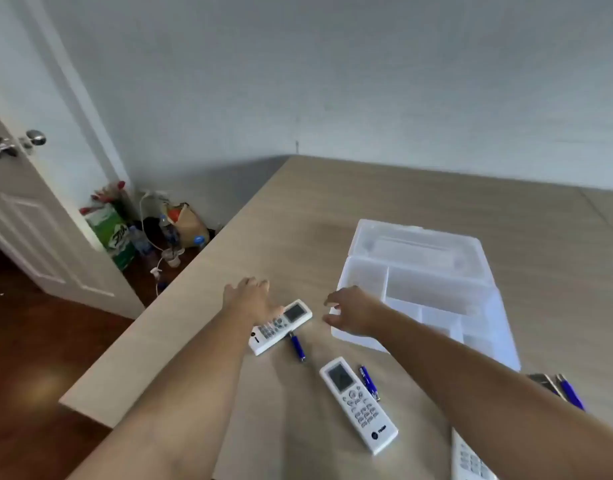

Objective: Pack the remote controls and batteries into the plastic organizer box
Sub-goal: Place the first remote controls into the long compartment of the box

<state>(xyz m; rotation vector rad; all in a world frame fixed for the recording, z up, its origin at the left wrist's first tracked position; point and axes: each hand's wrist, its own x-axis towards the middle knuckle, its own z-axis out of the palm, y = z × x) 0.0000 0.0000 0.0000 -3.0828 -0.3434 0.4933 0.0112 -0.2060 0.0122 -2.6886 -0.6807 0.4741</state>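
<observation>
- Pale wooden surface (333, 209) stands by a grey wall, white door (38, 237) at left
- Clear plastic organizer box (499, 327) lies open, its compartments bare
- Left hand (251, 299) hovers with released grip over the far remote (281, 326)
- Right hand (353, 311), fingers loosely spread, holds nothing beside the box
- Second remote (358, 405) lies nearer, blue batteries (297, 347) between the remotes
</observation>
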